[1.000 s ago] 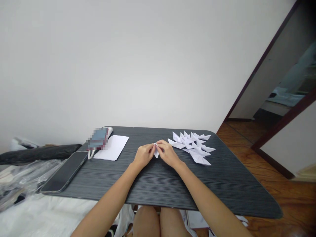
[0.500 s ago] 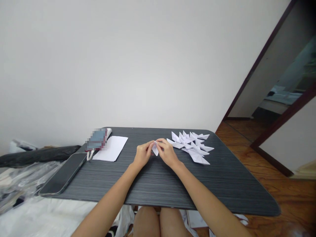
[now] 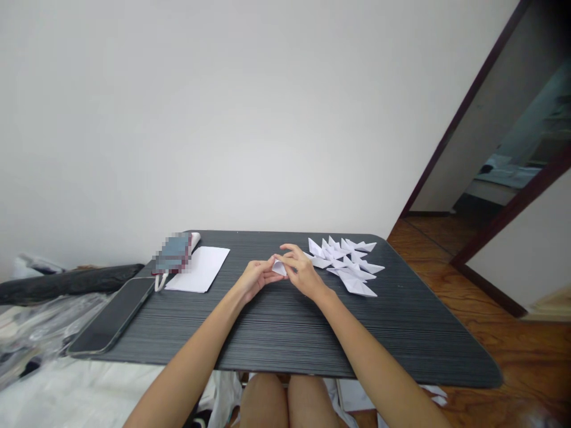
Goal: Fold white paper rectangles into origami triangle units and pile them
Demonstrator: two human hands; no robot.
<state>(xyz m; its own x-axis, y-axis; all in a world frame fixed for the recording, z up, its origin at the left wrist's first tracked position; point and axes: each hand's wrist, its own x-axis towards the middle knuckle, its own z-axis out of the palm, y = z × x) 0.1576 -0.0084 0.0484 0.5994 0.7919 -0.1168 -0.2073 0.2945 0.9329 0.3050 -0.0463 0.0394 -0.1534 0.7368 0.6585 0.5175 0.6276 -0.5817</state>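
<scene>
Both my hands meet over the middle of a dark striped table (image 3: 285, 333). My left hand (image 3: 254, 278) and my right hand (image 3: 300, 270) pinch a small folded white paper piece (image 3: 279, 268) between their fingertips, just above the tabletop. Two fingers of my right hand stick out over the paper. Right of my right hand lies a cluster of several folded white paper boats (image 3: 345, 264).
A white sheet of paper (image 3: 198, 269) lies at the back left, with a blurred-out card or booklet (image 3: 173, 252) beside it. A dark phone (image 3: 113, 318) rests on the table's left edge. Plastic wrap and a dark bag lie left; wooden floor and a doorway right.
The paper piece has been turned and lowered slightly between my fingers. My right hand's fingers have spread out more over it. The view has shifted a little.
</scene>
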